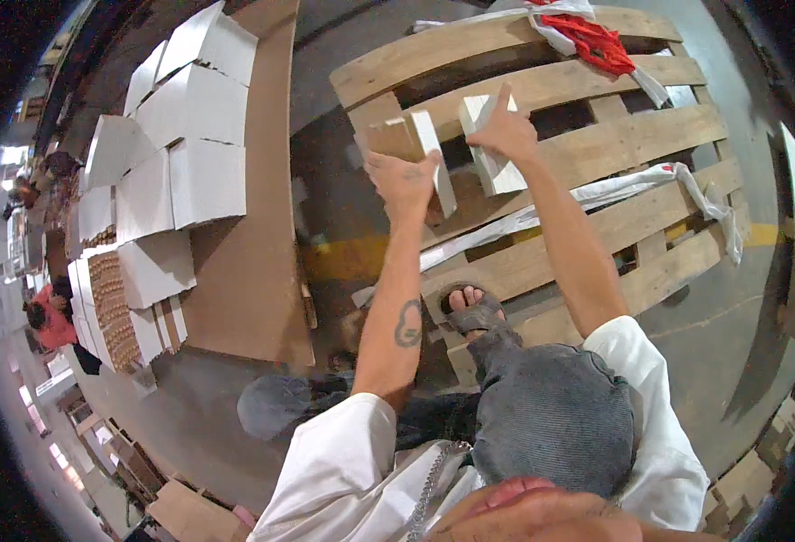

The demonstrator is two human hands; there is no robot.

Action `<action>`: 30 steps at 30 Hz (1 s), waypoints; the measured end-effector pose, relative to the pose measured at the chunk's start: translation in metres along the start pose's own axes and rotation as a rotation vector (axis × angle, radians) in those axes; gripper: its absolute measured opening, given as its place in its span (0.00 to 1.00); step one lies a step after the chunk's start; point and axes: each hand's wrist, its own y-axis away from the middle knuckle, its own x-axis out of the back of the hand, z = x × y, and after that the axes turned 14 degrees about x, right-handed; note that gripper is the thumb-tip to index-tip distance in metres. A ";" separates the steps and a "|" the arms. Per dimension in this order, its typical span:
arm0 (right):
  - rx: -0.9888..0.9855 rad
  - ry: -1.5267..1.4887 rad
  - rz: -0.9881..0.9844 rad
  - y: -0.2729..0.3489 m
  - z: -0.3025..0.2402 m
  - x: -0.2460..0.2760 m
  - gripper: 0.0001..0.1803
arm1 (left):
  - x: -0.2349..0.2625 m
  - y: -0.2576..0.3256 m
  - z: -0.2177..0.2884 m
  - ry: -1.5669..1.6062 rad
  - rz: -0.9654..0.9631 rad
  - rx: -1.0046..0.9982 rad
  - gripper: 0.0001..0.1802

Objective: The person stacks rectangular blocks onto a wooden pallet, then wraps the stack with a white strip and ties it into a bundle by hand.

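My left hand [406, 185] grips a cardboard piece with a white side [436, 167] and a brown inner face, held upright over the left edge of a wooden pallet [587, 149]. To its right, my right hand [506, 135] is closed over the upper part of a white block-like cardboard piece [503, 178], with the index finger stretched along its top. A narrow gap separates the two pieces. Whether their lower ends touch the pallet, I cannot tell.
Stacked white cardboard boxes [185, 104] stand on a large brown board [244, 298] at left. Red plastic [591, 41] and white strips [596, 190] lie on the pallet. My foot [474, 307] is on its near edge. A person in red [50, 321] is far left.
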 end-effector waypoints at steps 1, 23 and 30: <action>0.064 -0.084 0.016 -0.006 -0.001 0.001 0.71 | 0.003 -0.011 -0.012 0.075 0.084 -0.109 0.58; 0.869 -0.128 1.095 -0.181 -0.014 -0.031 0.64 | -0.077 -0.162 0.061 0.479 0.323 -0.309 0.62; 0.796 -0.068 0.934 -0.187 -0.002 -0.035 0.63 | -0.086 -0.164 0.056 0.357 0.245 -0.288 0.63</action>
